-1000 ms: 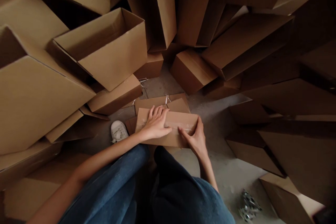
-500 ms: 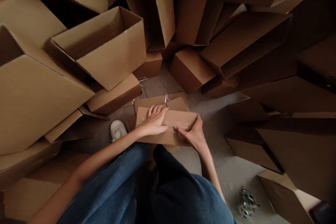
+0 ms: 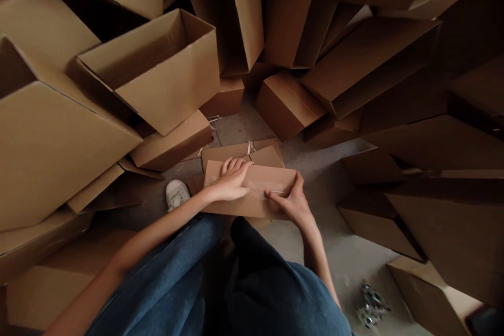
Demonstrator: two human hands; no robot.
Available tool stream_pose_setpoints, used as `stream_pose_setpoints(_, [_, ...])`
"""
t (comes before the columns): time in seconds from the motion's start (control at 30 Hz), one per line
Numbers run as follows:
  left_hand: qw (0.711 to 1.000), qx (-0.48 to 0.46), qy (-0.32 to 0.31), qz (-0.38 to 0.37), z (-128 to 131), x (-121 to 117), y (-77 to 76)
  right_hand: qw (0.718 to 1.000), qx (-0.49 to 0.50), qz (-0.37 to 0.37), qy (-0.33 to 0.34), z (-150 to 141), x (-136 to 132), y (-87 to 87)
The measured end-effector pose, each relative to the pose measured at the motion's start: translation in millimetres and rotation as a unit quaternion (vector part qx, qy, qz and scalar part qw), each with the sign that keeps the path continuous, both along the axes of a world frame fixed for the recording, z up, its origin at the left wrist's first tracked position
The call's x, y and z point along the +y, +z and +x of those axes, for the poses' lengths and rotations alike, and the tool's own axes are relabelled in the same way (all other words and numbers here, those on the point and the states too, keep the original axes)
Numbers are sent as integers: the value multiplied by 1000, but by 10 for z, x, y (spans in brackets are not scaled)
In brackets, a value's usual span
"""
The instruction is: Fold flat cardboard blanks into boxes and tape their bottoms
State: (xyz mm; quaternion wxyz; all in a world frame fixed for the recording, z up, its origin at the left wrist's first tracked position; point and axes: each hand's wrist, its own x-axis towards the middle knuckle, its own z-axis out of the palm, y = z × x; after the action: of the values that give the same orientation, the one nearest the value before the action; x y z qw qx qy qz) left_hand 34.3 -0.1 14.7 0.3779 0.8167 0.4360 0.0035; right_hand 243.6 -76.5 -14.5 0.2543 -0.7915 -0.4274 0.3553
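Cardboard box (image 3: 270, 174) just past my knees (image 3: 210, 230), above more cardboard (image 3: 268, 157) on the floor (image 3: 303, 165); whether it rests on that or against my legs, I cannot tell. My left grip (image 3: 230, 185) lies across the left part of its top, fingers loosely spread, pinching nothing. My right grip (image 3: 295, 202) has the right end, pinching it between the thumb on top and the fingers around the far corner. Clear tape (image 3: 262, 186) shows along the top, between my two hands. To do this well, I judge, the right grip should steady the box — firm enough to stop it turning, never enough to buckle it — while the left presses evenly, smoothing the tape without lifting its edge.
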Motion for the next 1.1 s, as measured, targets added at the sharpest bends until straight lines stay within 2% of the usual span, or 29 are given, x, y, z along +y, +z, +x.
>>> stream_pose_setpoints(0.17, [1000, -9, -8, -3, -25, 20, -22, 1000, 17, -1, -2, 27, -12, -2])
stream_pose_setpoints(0.57, [999, 20, -23, -32, -25, 49, 36, 998, 60, 17, 24, 70, -34, -25])
stream_pose_setpoints(0.83, [998, -6, -44, -46, -82, 77, -16, 998, 59, 32, 22, 72, -46, -46])
stream_pose_setpoints(1.1, [995, -29, -57, -75, -129, 74, 18, 997, 57, 47, 26, 83, -56, -85])
